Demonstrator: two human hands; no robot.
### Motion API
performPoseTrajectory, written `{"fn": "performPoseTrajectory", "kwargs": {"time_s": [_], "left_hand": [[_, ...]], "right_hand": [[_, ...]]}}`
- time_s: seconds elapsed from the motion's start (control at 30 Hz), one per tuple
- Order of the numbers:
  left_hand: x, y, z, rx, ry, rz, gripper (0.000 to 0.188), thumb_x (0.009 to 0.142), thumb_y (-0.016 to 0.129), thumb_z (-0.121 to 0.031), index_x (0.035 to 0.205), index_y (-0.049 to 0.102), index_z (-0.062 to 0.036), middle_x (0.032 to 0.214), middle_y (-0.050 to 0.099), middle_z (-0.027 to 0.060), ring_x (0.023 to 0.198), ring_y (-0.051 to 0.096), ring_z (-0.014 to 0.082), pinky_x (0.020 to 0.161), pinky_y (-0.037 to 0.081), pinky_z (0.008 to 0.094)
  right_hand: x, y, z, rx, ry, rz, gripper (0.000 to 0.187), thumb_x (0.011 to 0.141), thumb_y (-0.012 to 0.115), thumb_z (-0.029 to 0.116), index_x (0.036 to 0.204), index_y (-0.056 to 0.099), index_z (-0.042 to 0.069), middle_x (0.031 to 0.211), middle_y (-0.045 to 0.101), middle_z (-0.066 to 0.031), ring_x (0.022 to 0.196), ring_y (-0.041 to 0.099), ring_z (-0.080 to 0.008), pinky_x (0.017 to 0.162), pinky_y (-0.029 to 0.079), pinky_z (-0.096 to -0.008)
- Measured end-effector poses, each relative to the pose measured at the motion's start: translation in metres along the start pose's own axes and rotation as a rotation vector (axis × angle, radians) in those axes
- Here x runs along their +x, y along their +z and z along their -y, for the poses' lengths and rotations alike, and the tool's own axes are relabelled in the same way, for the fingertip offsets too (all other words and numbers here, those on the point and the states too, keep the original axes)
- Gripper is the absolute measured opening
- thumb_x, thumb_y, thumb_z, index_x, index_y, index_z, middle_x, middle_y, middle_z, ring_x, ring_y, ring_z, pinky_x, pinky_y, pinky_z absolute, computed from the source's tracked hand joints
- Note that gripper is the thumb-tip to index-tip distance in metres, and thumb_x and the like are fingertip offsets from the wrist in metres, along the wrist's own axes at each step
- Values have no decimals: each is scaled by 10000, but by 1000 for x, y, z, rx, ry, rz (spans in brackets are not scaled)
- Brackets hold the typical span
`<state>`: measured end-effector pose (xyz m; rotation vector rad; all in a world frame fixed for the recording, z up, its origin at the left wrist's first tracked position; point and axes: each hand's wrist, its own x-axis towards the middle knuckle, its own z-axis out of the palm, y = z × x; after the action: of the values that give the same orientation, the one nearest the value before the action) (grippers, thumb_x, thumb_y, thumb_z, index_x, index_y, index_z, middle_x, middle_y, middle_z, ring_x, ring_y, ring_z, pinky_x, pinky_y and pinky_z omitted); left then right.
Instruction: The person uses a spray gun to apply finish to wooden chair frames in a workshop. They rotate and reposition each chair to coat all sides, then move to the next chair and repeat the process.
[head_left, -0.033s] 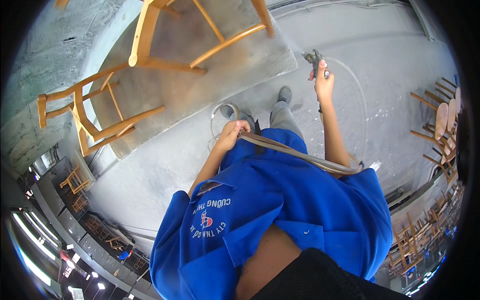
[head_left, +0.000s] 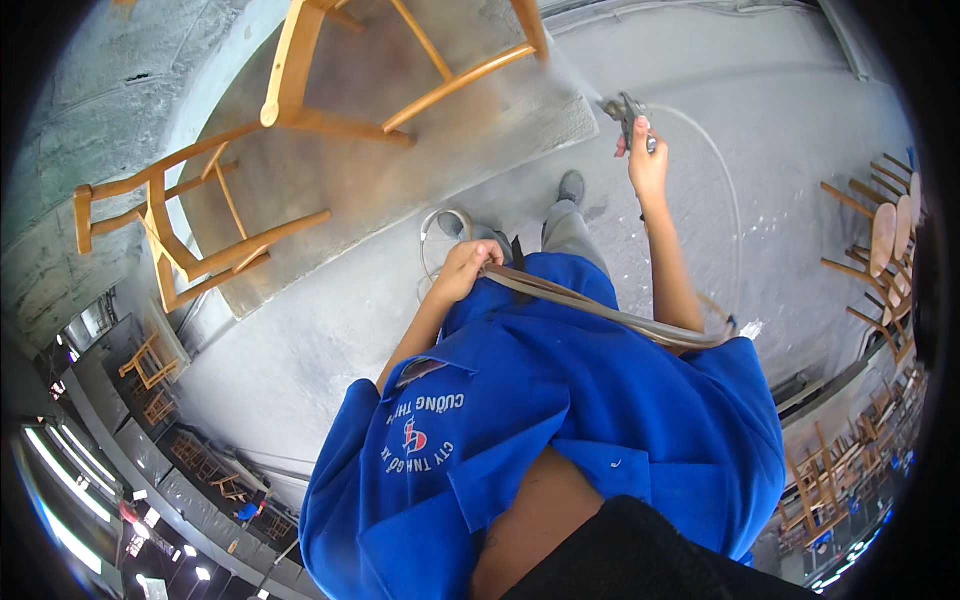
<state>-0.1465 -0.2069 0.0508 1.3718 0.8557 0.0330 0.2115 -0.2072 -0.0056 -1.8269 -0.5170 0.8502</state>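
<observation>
I watch from far off. My right hand (head_left: 648, 172) is wrapped around the spray gun (head_left: 629, 120) at one o'clock, its nose toward the wooden frame (head_left: 290, 75) at eleven. My left hand (head_left: 462, 270) grips the hoses (head_left: 600, 307) mid-view, probably so they don't drag.

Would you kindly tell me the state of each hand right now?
Left hand: closed, holding the looped hose.
Right hand: closed, holding the spray gun.
</observation>
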Motion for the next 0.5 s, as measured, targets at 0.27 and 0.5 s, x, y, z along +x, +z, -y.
{"fn": "performPoseTrajectory", "kwargs": {"time_s": [0.27,0.5], "left_hand": [[-70,-48,7,-75,116,-71,644,1016,304,-569,827,632,-48,622,519,27,598,491,137,585,387,291],[-111,-115,37,-9,133,37,628,1018,316,-555,829,642,-51,633,536,42,615,514,155,600,400,304]], "right_hand": [[-102,87,78,-56,25,375,654,1010,414,587,852,640,-6,680,609,-42,628,566,-119,514,398,-261],[-173,135,115,692,150,326,940,901,147,821,1010,590,0,711,580,-69,650,600,-167,375,297,-217]]}}
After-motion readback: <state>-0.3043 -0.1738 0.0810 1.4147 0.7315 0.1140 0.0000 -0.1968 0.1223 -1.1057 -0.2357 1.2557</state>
